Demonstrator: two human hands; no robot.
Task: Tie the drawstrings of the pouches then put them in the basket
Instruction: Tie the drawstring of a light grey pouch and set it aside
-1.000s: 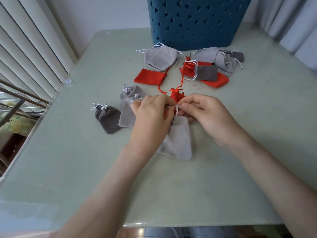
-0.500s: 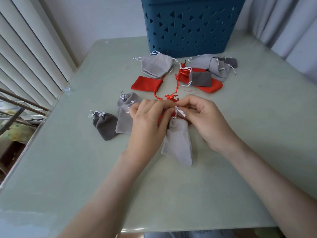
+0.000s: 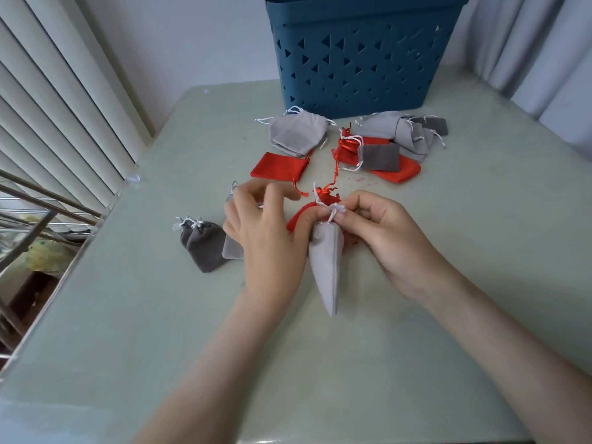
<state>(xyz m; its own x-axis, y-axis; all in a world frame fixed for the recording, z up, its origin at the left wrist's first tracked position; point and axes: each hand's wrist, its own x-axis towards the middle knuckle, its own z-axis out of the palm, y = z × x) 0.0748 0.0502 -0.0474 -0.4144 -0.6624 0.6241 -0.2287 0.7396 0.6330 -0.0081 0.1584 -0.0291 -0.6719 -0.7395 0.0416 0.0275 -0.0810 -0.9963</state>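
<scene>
Bench (image 3: 448, 283) fills most of my feed: a pale green, glossy top with rounded corners, set into a corner of the room. I see slatted blinds (image 3: 64, 107) along the left, a plain wall behind, and a pale curtain (image 3: 528, 43) hanging at the right. A blue basket (image 3: 362, 59) with triangular cut-outs stands at the far edge. Just in front of it lie loose pouches: a light grey pile (image 3: 296, 131), a flat red pouch (image 3: 278, 166), a dark grey pouch (image 3: 381, 157) resting on red ones, and a grey heap (image 3: 394, 129) at the right. Two dark grey pouches (image 3: 201, 245) with gathered necks lie side by side at the near left.

The pouch being worked on, a light grey pouch (image 3: 326, 261), hangs between both hands near the bench's middle, neck up and bottom corner pointing down toward me. My right hand (image 3: 384, 235) pinches its white drawstring (image 3: 333, 209) at the gathered neck, fingers curled. My left hand (image 3: 266, 238) sits just left of the neck, thumb against it; its fingers are curled, raised and blurred, so I cannot tell whether they grasp anything. A red pouch (image 3: 299, 216) lies on the bench behind the neck, partly hidden by the hands. The held pouch is well apart from the basket.
</scene>
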